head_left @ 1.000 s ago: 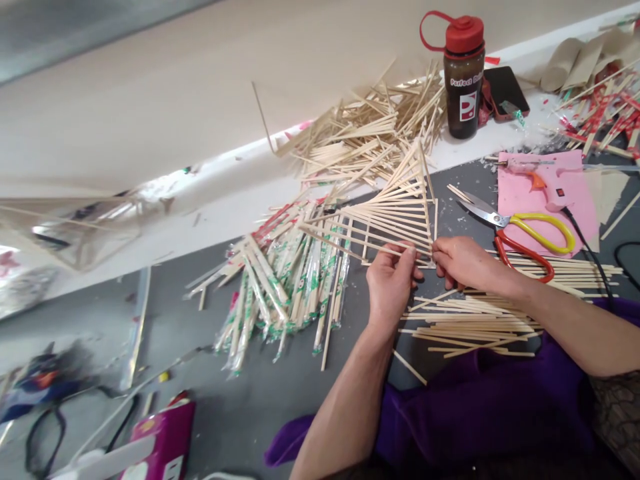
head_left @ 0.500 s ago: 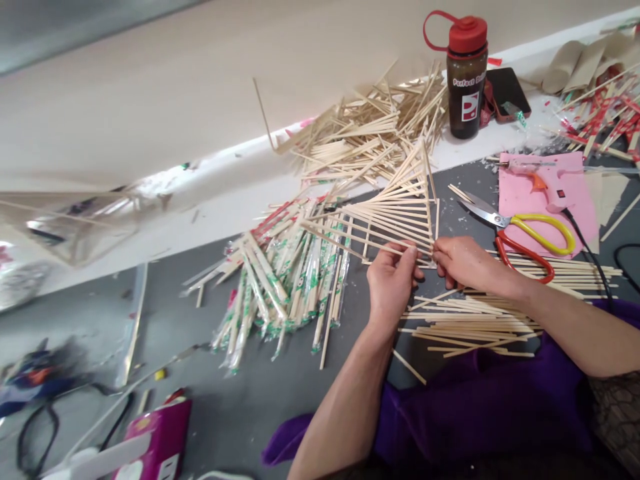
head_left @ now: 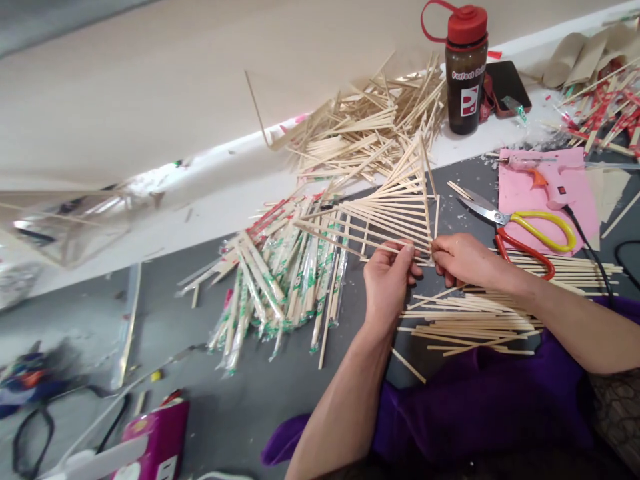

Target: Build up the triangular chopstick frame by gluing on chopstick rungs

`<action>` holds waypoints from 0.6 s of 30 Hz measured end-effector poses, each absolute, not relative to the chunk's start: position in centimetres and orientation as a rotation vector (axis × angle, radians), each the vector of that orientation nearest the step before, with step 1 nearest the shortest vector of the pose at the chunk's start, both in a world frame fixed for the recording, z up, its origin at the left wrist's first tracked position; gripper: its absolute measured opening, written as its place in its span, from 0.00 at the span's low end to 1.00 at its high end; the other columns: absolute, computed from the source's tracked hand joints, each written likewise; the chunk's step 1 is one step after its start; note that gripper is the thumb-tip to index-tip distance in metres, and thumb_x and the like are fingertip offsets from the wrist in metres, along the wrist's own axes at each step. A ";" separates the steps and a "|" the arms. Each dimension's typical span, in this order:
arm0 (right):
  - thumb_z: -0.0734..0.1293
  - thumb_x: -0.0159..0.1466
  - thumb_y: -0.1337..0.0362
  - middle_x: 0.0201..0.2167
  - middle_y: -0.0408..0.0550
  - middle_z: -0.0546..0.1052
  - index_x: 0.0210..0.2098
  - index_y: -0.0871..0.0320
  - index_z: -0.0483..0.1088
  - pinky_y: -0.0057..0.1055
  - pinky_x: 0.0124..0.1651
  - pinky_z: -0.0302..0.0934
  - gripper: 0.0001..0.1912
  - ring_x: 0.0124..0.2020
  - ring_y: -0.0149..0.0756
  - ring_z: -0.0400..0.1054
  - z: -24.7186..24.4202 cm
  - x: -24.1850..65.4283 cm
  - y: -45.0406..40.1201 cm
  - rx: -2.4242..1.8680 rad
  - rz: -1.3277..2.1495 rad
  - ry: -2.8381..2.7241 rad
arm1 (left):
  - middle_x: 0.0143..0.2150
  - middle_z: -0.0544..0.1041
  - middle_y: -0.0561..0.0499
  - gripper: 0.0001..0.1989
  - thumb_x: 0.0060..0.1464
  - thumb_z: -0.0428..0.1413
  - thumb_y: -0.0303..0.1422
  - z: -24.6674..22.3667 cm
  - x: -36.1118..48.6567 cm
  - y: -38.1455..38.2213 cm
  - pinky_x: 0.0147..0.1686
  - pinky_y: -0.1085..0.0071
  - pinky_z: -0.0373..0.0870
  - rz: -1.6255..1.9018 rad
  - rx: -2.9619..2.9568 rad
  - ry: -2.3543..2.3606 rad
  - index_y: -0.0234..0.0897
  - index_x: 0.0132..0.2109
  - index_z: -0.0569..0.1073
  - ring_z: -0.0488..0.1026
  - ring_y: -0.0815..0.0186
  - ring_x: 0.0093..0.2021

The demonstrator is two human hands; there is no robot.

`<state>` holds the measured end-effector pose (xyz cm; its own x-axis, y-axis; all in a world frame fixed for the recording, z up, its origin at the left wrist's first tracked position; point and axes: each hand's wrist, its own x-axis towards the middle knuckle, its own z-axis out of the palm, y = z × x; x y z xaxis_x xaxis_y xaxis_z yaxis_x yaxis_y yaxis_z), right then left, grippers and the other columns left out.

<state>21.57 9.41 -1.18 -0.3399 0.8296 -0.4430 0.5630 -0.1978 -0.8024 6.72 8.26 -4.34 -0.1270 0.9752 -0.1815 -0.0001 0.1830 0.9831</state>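
Observation:
A lattice frame of wooden chopsticks (head_left: 395,212) stands on the grey table, its sticks fanned out in a twisted stack. My left hand (head_left: 393,277) pinches a chopstick at the near side of this frame, thumb on top. At the frame's near right corner, my right hand (head_left: 457,259) has its fingers closed on the end of a stick; the fingertips are partly hidden. Loose chopsticks (head_left: 475,320) lie under and beside my right forearm. Scissors (head_left: 505,219) with one yellow and one red handle rest just beyond my right hand.
Wrapped chopsticks (head_left: 280,287) lie left of the frame. Behind it is a heap of bare sticks (head_left: 350,133) and a red-capped bottle (head_left: 466,80). A glue gun (head_left: 547,183) rests on pink paper (head_left: 575,220) at right. A magenta box (head_left: 160,433) sits at lower left.
The view has shifted slightly. Both hands keep their hold at the frame's near corner, and the chopstick frame looks almost the same.

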 end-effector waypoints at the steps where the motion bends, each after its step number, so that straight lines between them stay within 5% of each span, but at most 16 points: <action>1: 0.56 0.63 0.74 0.16 0.40 0.68 0.24 0.59 0.63 0.18 0.18 0.54 0.13 0.15 0.25 0.64 -1.1 21.6 9.4 -1.628 1.551 -1.805 | 0.27 0.76 0.54 0.11 0.48 0.60 0.38 -4.3 6.8 8.3 0.15 0.81 0.59 1.165 1.006 1.391 0.34 0.32 0.72 0.67 0.77 0.18; 18: 0.56 0.66 0.69 0.16 0.41 0.68 0.22 0.59 0.62 0.19 0.17 0.53 0.15 0.14 0.25 0.65 -2.2 21.5 9.4 -1.604 1.438 -1.869 | 0.27 0.76 0.53 0.11 0.49 0.61 0.37 -4.8 6.9 8.2 0.16 0.81 0.61 1.218 1.033 1.381 0.33 0.34 0.72 0.68 0.76 0.19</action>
<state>21.51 9.38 -2.17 -0.3391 0.8656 -0.3684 0.5778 -0.1173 -0.8077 6.88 8.18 -4.81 -0.1522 0.9793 -0.1331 -0.0100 0.1332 0.9910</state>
